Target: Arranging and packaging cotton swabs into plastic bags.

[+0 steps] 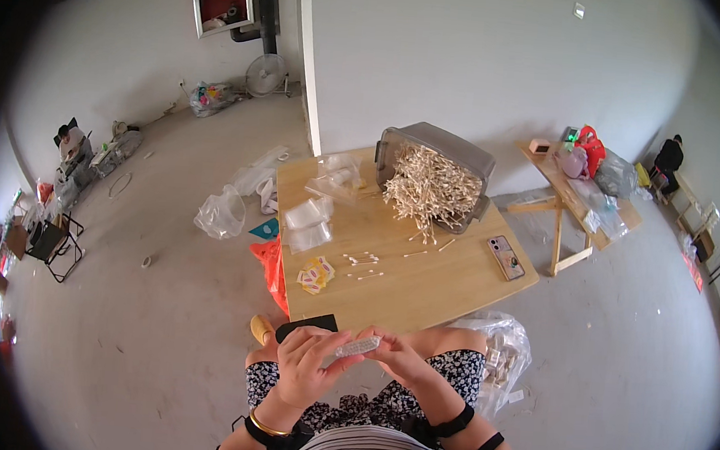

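Observation:
Above my lap, at the table's near edge, a small clear packet of what look like cotton swabs point(357, 347) is held between both hands. My left hand point(308, 363) is closed on its left end, thumb below and fingers above. At its right end, my right hand point(400, 359) pinches it with the fingertips. A tipped-over grey plastic bin point(439, 136) at the back of the table spills a heap of cotton swabs point(432, 184). Some loose swabs point(363, 260) lie nearer, beside a small pile of yellow-and-white cards point(315, 275). Clear plastic bags point(308, 221) lie at the table's left.
A phone point(505, 258) rests at the right of the wooden table point(422, 291). A black flat object point(308, 326) is at its near left edge. A red bag point(268, 273) hangs at the left side. Beside my right leg stands a clear bag point(502, 359). People sit farther off.

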`<state>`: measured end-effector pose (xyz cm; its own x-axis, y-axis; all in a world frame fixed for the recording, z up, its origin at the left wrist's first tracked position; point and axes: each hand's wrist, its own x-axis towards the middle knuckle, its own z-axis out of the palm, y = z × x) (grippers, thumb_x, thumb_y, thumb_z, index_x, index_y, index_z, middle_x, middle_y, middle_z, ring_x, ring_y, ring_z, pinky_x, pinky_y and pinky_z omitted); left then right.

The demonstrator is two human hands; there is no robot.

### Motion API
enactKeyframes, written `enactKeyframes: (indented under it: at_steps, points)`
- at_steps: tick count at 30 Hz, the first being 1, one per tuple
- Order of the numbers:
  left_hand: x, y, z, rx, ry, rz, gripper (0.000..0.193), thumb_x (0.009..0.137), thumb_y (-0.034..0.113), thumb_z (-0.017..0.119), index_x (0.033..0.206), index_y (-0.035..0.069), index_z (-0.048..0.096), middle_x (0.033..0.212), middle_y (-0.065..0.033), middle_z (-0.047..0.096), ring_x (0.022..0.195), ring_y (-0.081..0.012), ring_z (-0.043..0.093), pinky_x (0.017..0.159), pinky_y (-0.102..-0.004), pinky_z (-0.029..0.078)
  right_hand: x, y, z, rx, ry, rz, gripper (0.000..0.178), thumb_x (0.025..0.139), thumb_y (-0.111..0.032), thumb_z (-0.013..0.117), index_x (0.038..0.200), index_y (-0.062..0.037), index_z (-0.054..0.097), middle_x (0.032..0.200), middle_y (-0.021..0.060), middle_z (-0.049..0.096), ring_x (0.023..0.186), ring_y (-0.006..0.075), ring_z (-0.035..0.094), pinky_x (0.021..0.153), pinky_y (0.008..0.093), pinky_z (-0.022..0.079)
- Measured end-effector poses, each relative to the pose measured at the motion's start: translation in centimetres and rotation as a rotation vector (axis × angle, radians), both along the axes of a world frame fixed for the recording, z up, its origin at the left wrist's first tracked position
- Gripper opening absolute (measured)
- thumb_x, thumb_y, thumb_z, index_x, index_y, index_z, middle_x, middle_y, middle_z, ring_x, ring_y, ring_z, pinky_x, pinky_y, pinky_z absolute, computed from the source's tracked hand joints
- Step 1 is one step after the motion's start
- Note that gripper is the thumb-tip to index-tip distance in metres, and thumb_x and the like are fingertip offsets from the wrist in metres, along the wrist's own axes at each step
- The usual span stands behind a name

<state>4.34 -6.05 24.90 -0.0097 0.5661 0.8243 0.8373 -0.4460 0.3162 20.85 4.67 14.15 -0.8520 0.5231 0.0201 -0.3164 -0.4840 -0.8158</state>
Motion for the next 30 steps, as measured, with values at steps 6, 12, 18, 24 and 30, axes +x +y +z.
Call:
enactKeyframes:
  at_steps: [6, 12, 18, 24, 30]
  points:
    - [0.2, 0.7, -1.9, -0.052, -0.059, -0.098, 0.063, 0.066, 0.029, 0.092, 0.118, 0.007, 0.064, 0.102, -0.0048, 0.071, 0.091, -0.0249, 0.067, 0.078, -0.0363, 0.053, 1.3, 0.5, -0.2, -0.065, 0.063, 0.079, 0.017, 0.095, -0.011, 0.068, 0.11, -0.0058, 0.065, 0.114, 0.0019, 0.067, 0.11, 0.0118, 0.06, 0.098, 0.0278, 0.045]
    - [-0.9, 0.9, -0.1, -0.449, -0.061, -0.004, 0.101, 0.069, 0.042, 0.088, 0.149, 0.002, 0.041, 0.157, -0.0211, 0.035, 0.142, -0.0403, 0.037, 0.113, -0.0478, 0.038, 7.9, 6.9, -1.5, -0.398, 0.128, -0.692, 0.01, 0.093, -0.013, 0.068, 0.101, -0.0075, 0.064, 0.093, 0.0018, 0.064, 0.085, 0.0128, 0.06, 0.081, 0.0266, 0.049]
    - [-3.6, -0.2, -3.3, -0.65, -0.114, 0.055, 0.065, 0.078, 0.018, 0.081, 0.136, 0.006, 0.056, 0.149, -0.0169, 0.047, 0.133, -0.0382, 0.047, 0.109, -0.0474, 0.041, 24.6, 9.0, -6.3, -0.373, -0.511, -1.431, 0.011, 0.084, -0.02, 0.065, 0.083, -0.0091, 0.063, 0.073, 0.0006, 0.057, 0.061, 0.0111, 0.054, 0.058, 0.0255, 0.046]
    - [-3.2, 0.7, -4.6, -0.725, -0.06, 0.03, 0.055, 0.079, 0.015, 0.079, 0.13, 0.006, 0.061, 0.144, -0.014, 0.052, 0.127, -0.0366, 0.051, 0.107, -0.0466, 0.042, 32.5, 6.2, -13.2, -0.333, -0.724, -1.524, 0.026, 0.083, -0.034, 0.066, 0.081, -0.0076, 0.064, 0.071, 0.0025, 0.059, 0.054, 0.0136, 0.054, 0.054, 0.0292, 0.044]
    - [-1.3, 2.0, -3.0, -0.764, -0.037, -0.05, 0.05, 0.079, 0.014, 0.078, 0.126, 0.004, 0.063, 0.139, -0.0137, 0.055, 0.127, -0.0359, 0.051, 0.107, -0.0462, 0.042, 33.6, 3.2, -20.3, -0.527, -1.243, -1.169, 0.047, 0.085, -0.052, 0.069, 0.091, -0.0054, 0.065, 0.073, 0.0056, 0.063, 0.061, 0.0204, 0.062, 0.056, 0.0389, 0.045]
